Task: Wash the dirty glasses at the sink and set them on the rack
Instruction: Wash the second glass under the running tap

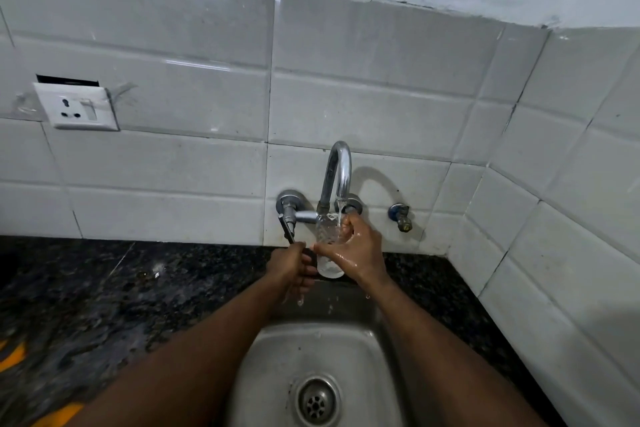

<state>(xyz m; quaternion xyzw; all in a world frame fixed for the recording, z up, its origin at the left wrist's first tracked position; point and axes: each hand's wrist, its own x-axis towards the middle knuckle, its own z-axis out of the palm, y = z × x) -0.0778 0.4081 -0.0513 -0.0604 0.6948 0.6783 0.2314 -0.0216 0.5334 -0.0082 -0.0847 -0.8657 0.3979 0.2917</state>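
Observation:
A clear textured glass (pixel 327 246) is held upright under the chrome tap (pixel 337 173), and water runs from the spout into its mouth. My right hand (pixel 356 250) is wet and wraps around the glass from the right. My left hand (pixel 291 267) is beside the glass on its left, fingers curled near its lower part and touching the tap's dark lever handle (pixel 288 229). Below them lies the steel sink (pixel 277 357) with its round drain (pixel 317 402). No rack is in view.
A dark speckled granite counter (pixel 86 305) runs to the left and right of the sink. White tiles cover the walls, with a socket plate (pixel 78 107) at the left and a small brass valve (pixel 401 217) right of the tap. Orange shapes show at the lower left edge.

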